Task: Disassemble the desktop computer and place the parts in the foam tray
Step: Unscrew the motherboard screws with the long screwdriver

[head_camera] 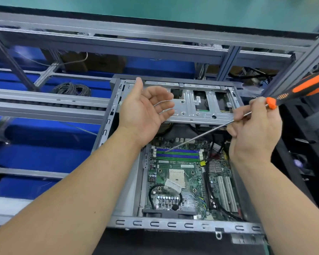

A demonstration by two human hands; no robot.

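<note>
The open grey metal desktop computer case lies on its side on the table, cover removed. Inside, the green motherboard is exposed, showing blue and green memory slots, a bare square processor socket and white expansion slots. A silver perforated drive bracket spans the far end. The left hand hovers palm-up above the bracket, fingers relaxed, holding nothing. The right hand grips the long steel shaft of an orange-and-black screwdriver (tip near the memory slots).
</note>
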